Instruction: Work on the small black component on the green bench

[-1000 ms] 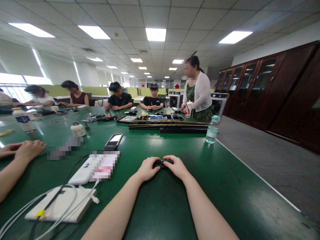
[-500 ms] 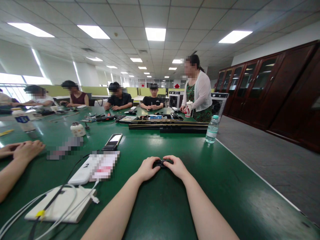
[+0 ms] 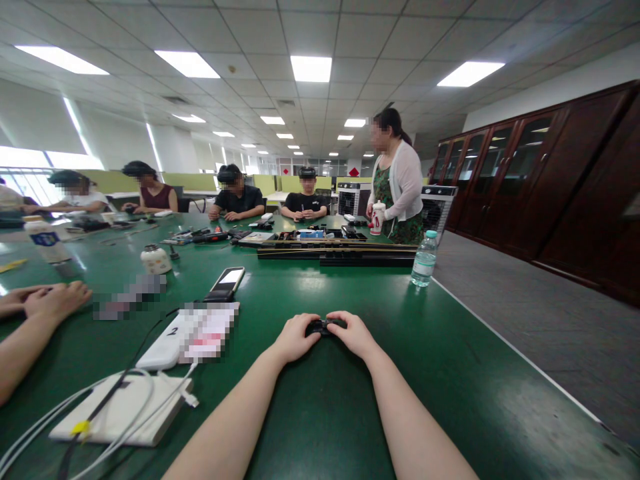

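Between my hands, low on the green table (image 3: 320,413), is a small black object (image 3: 318,327) whose kind I cannot make out. My left hand (image 3: 296,337) is closed on its left end, thumb at the near side and fingers curled over the far side. From the right, my right hand (image 3: 353,333) grips the other end with its thumb and bent fingers. Much of the object is hidden behind the fingers. Both forearms reach forward from the near edge of the view.
Left of me lie a white power bank (image 3: 161,340), a phone (image 3: 226,283) and a white box (image 3: 123,407) with cables across it. Another person's hands (image 3: 55,300) rest at far left. A water bottle (image 3: 425,260) stands right, beside long black rails (image 3: 367,257).
My hands and the black object stay in place. The standing person across the table has shifted slightly to the right and drawn a hand back near the white jug.
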A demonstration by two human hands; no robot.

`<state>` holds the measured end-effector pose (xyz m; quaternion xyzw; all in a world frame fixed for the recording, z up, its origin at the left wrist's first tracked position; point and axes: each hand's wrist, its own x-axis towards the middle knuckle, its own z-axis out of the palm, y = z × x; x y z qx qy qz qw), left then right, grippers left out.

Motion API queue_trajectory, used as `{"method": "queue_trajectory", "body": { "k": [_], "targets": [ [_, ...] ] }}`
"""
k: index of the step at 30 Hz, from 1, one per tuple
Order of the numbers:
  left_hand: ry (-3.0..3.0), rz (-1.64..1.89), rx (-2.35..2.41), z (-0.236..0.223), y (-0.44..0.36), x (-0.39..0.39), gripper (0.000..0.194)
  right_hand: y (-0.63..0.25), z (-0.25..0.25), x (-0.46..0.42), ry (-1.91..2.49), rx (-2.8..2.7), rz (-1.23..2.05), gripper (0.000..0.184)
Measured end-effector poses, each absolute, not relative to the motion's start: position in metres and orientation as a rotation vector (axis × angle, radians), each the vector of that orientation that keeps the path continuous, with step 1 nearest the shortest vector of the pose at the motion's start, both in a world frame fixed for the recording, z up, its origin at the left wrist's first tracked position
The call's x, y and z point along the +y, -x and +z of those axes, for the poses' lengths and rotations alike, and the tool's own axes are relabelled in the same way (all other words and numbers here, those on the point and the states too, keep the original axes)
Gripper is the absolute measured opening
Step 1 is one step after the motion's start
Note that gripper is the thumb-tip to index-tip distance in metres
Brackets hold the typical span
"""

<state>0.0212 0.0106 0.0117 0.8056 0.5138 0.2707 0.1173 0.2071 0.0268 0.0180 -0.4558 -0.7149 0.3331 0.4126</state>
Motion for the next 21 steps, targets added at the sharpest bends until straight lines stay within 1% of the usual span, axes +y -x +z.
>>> {"method": "queue_trajectory", "body": {
  "k": [8,21],
  "targets": [
    [-2.346,0.793,1.511,0.0137,-0.0221,0.0085,0.036,-0.2076,0.0207,0.0255,1.169,-1.851,0.813,0.026],
    [-2.345,0.793,1.51,0.0121,-0.0217,0.0089,0.036,-0.2069,0.0224,0.0232,1.158,-1.932,0.79,0.021]
  ]
}}
